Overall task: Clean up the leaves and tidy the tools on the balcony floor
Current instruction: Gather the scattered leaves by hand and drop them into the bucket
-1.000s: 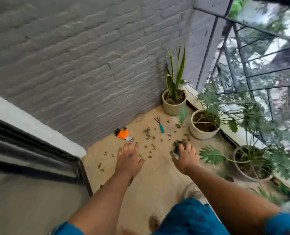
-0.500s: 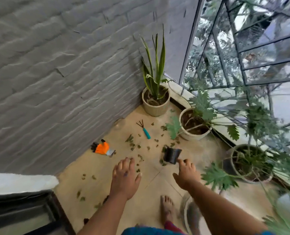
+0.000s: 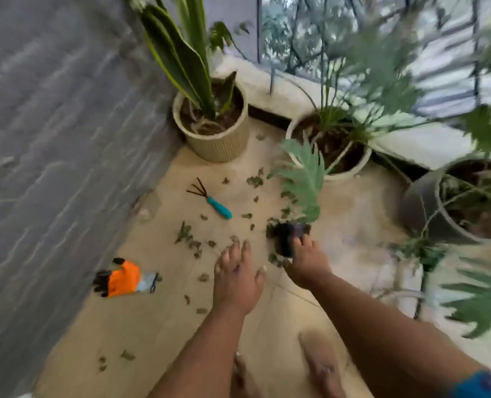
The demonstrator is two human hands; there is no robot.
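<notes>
Several small dry leaves lie scattered over the beige balcony floor. A hand rake with a teal handle lies among them, and an orange and black glove lies near the grey wall. A small black pot lies on its side on the floor. My left hand hovers over the leaves with fingers spread and holds nothing. My right hand reaches to the black pot, its fingertips at the pot's side; the blur hides whether they touch.
A ribbed cream pot with a snake plant stands in the corner. A white pot and a dark pot with big-leaved plants stand along the ledge on the right. The grey brick wall runs on the left. My bare feet show below.
I have moved forward and lower, so the floor items look closer. Both hands have reached further out; my right hand has come up to the black pot.
</notes>
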